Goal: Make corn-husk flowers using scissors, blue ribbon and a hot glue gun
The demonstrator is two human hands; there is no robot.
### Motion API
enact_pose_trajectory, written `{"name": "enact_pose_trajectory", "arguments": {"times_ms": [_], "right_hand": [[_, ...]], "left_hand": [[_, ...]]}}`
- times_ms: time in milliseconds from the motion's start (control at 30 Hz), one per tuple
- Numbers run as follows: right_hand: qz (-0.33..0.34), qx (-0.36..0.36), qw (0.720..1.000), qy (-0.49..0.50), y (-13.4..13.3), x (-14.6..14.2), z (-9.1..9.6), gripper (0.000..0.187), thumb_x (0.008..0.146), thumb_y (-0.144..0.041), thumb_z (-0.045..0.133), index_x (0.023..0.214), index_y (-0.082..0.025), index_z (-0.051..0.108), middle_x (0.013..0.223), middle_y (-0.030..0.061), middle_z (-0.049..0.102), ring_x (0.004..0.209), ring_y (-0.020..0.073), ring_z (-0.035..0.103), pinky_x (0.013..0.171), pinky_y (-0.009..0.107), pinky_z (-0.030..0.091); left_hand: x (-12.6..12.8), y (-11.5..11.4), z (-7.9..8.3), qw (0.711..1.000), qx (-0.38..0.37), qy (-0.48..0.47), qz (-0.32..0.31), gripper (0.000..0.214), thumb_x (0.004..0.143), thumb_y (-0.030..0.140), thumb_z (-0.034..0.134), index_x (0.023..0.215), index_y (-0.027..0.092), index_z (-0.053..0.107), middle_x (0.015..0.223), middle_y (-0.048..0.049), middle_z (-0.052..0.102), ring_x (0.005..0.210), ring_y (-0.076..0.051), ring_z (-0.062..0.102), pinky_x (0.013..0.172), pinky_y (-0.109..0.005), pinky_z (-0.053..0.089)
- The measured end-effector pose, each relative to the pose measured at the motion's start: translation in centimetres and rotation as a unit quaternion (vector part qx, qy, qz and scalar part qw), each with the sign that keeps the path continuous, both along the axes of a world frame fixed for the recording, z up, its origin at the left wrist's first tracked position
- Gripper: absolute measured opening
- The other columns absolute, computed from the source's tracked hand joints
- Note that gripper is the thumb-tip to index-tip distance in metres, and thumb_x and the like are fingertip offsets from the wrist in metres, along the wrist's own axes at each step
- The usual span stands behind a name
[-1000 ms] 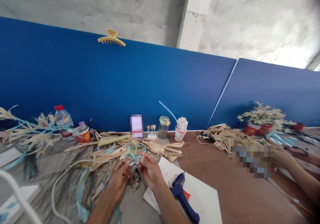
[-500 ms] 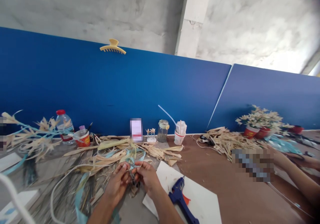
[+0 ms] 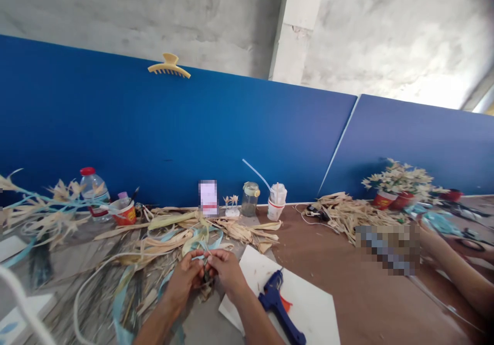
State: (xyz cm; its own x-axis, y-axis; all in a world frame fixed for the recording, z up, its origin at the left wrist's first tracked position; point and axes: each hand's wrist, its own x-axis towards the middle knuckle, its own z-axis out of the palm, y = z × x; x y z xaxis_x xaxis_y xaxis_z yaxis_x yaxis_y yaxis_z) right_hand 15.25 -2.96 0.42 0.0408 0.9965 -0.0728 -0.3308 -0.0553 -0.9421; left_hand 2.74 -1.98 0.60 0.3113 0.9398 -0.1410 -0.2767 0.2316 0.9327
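My left hand (image 3: 186,274) and my right hand (image 3: 226,270) meet over the near middle of the table, fingertips almost touching. Both are closed in a pinch on a thin light-blue strip (image 3: 206,248), mostly hidden by the fingers. Just beyond them lie dried corn husks (image 3: 175,238) with light-blue ribbon among them. Below the fingers is a small dark, leafy bit (image 3: 207,289) that I cannot make out well. A blue glue gun (image 3: 278,306) with an orange trigger rests on a white board (image 3: 316,306), right of my right forearm.
A white cable (image 3: 79,298) loops on the left, near husk flowers on blue stems (image 3: 57,201). Along the blue partition stand a bottle (image 3: 93,193), a red cup (image 3: 124,214), a jar (image 3: 250,199) and a white cup (image 3: 276,209). At right, another person's arm (image 3: 451,268) reaches in near a husk pile (image 3: 341,214).
My fingertips have drawn closer together and pinch at nearly the same spot. The view has shifted slightly, while the glue gun and the table items stay in place.
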Motion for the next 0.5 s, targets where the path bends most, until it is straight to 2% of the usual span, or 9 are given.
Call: {"name": "enact_pose_trajectory", "arguments": {"times_ms": [67,233,367,500], "right_hand": [[0.017,-0.005,1.0,0.002,-0.15,0.02,0.24,0.019,0.062,-0.033,0.066,0.072,-0.017,0.07,0.052,-0.0036,0.057,0.043,0.0077,0.042,0.05,0.023,0.03],[0.044,-0.015,0.999,0.001,-0.42,0.35,0.79,0.022,0.059,-0.036,0.069,0.066,-0.015,0.065,0.053,-0.0033,0.056,0.046,0.0079,0.045,0.051,0.023,0.031],[0.007,-0.022,1.0,-0.013,-0.27,0.61,0.69,0.022,0.062,-0.036,0.069,0.062,-0.016,0.059,0.051,-0.004,0.055,0.044,0.0074,0.042,0.05,0.022,0.03],[-0.016,-0.01,1.0,-0.004,-0.08,0.65,0.5,0.018,0.067,-0.032,0.064,0.06,-0.018,0.056,0.052,-0.0043,0.054,0.044,0.0074,0.041,0.05,0.022,0.03]], "left_hand": [[0.01,0.12,-0.12,1.0,0.002,0.0,-0.012,0.044,0.062,0.045,0.076,0.092,0.02,0.056,0.051,0.0055,0.054,0.048,-0.011,0.05,0.045,-0.02,0.029],[0.35,0.01,-0.09,1.0,-0.005,0.003,-0.024,0.048,0.059,0.047,0.079,0.091,0.018,0.057,0.05,0.0053,0.055,0.041,-0.007,0.042,0.041,-0.018,0.024],[0.46,-0.02,-0.15,0.999,-0.025,-0.024,-0.012,0.043,0.058,0.042,0.08,0.086,0.017,0.061,0.054,0.0042,0.057,0.044,-0.007,0.044,0.042,-0.017,0.028],[0.38,0.14,-0.27,0.998,-0.035,-0.04,0.018,0.04,0.056,0.038,0.083,0.084,0.017,0.062,0.067,-0.001,0.066,0.046,-0.006,0.045,0.042,-0.018,0.03]]}}
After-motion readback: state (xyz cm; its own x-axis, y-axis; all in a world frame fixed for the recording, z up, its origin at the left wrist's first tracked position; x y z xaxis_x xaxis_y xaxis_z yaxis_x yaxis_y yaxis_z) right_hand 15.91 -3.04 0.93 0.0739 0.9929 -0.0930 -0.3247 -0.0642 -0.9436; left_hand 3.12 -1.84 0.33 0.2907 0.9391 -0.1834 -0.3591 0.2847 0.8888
